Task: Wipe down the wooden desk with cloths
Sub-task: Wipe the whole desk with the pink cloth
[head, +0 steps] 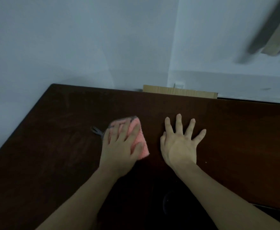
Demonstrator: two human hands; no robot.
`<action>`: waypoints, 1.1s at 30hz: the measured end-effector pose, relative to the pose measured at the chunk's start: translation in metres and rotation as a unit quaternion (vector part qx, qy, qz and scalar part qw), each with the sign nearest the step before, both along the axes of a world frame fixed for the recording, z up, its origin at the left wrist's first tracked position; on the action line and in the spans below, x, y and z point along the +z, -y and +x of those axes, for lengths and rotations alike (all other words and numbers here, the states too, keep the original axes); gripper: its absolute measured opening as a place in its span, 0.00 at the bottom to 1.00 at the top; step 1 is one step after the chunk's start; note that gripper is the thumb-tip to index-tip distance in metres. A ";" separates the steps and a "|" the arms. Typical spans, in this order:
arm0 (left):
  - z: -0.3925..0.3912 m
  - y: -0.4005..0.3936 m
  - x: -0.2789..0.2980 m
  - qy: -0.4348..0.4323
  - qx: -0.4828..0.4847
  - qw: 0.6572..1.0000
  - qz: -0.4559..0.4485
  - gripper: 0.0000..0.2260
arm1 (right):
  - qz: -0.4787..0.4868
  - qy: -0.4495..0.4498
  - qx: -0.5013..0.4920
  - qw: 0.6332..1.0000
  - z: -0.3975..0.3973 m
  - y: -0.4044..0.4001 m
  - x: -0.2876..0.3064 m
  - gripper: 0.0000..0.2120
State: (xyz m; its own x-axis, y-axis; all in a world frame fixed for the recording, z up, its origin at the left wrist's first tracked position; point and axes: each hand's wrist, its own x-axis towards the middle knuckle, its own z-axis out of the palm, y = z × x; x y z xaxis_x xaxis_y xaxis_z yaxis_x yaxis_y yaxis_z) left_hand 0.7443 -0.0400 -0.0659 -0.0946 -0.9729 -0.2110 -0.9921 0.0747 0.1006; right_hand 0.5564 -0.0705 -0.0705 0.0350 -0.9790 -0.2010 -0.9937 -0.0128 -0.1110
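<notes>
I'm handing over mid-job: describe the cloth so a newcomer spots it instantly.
Start at the dark wooden desk against the pale wall. Left of its middle, the left hand presses flat on the cloth. It is the only pink thing there, with a grey loop trailing from its left corner.

The desk (235,130) is looking like dark stained wood, smooth with a dull sheen and faint streaks. The pink cloth (136,138) is showing a fuzzy, nubby terry pile with a woven grey loop (97,131). Behind, matt brown cardboard (179,93) is peeking out.
</notes>
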 end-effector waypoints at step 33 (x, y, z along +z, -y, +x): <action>0.098 -0.015 -0.010 -0.018 -0.266 0.964 -0.008 0.30 | 0.023 0.041 0.015 0.999 0.074 0.016 0.015 0.28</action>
